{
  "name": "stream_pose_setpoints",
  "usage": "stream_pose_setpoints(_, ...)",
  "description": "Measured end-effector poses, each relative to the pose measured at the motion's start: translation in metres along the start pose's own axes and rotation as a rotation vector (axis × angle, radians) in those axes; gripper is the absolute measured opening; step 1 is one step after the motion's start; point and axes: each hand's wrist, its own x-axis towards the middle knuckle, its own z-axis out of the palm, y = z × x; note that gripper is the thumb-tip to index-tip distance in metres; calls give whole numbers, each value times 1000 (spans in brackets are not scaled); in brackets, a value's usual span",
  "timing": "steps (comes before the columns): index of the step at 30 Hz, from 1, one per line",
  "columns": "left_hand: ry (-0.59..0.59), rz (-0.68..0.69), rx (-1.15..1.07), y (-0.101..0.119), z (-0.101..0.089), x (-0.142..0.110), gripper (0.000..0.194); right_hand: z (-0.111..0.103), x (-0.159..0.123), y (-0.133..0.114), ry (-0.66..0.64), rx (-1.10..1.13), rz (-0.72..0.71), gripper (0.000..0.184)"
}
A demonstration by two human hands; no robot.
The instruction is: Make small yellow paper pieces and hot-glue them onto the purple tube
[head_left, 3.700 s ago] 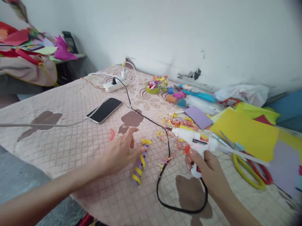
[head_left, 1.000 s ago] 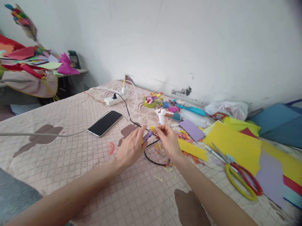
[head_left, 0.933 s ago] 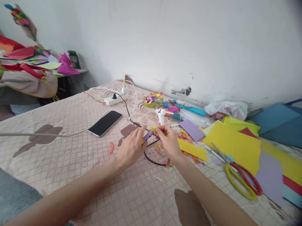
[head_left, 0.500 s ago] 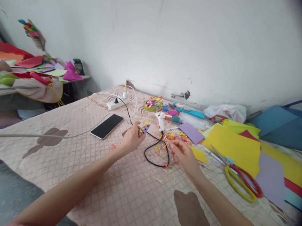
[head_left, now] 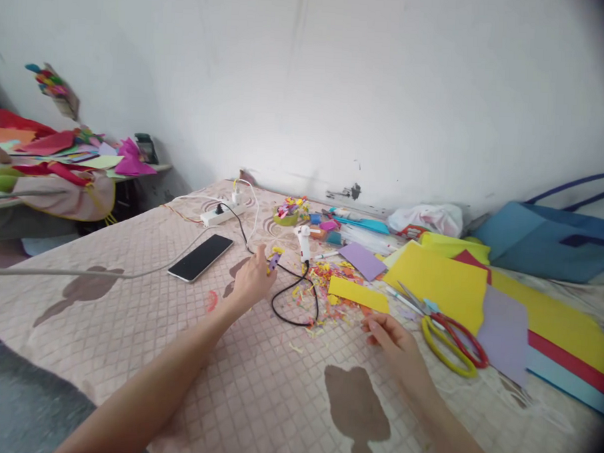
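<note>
My left hand [head_left: 252,281] is closed round a small purple paper roll with yellow stripes [head_left: 274,259], held just above the bed cover. My right hand [head_left: 394,337] rests low on the cover, fingers loosely curled with nothing in them, just left of the yellow and red scissors [head_left: 450,333] and near a yellow paper strip [head_left: 358,294]. A white glue gun [head_left: 302,243] stands behind the paper scraps [head_left: 324,287], its black cord [head_left: 291,299] looping between my hands.
A black phone [head_left: 200,257] lies at the left. A white power strip [head_left: 217,214] sits further back. Yellow, purple and red paper sheets [head_left: 440,282] cover the right side beside a blue bag [head_left: 546,237]. A cluttered shelf [head_left: 59,156] stands at the far left.
Both hands held the purple roll a second ago. My right hand has let go and moved down and right towards the scissors. My left hand keeps the roll.
</note>
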Motion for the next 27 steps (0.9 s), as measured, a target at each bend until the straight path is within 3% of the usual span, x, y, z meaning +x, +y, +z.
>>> stream_pose_setpoints(5,15,-1,-64,-1,1,-16,54,4,-1,1,-24,-26,-34,20)
stream_pose_setpoints(9,-39,-28,-147,-2,-3,-15,57,3,-2,-1,-30,-24,-25,21)
stream_pose_setpoints(14,-53,1,-251,-12,-3,-7,46,3,-2,0,-24,-26,-16,23)
stream_pose_setpoints(24,150,0,-399,-19,3,3,18,2,1,4,-8,-21,-13,26)
stream_pose_setpoints(27,185,-8,-451,-19,0,5,18,2,1,5,-3,-13,-25,25)
